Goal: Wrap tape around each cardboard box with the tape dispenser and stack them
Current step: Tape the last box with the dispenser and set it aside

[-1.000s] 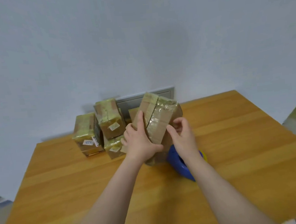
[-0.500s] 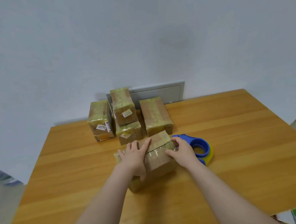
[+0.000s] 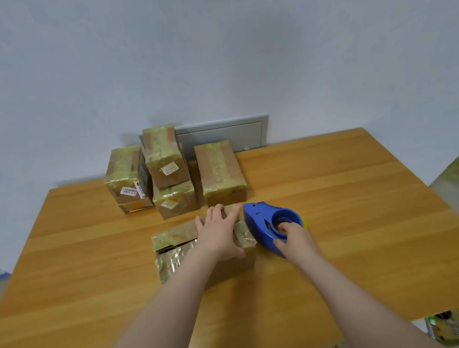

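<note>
A taped cardboard box lies flat on the wooden table in front of me. My left hand rests flat on its top with fingers spread. Right beside the box stands the blue tape dispenser. My right hand grips it, with fingers hooked into its round hole. Behind them, near the wall, sit several taped boxes: one at the left, two stacked in the middle, and one at the right.
A grey panel sits in the wall behind the boxes. The table's right edge runs diagonally past the dispenser. A small container with coloured items lies on the floor below the table's near right corner.
The box went from held up in both hands to lying flat on the table. My right hand left the box and took hold of the tape dispenser.
</note>
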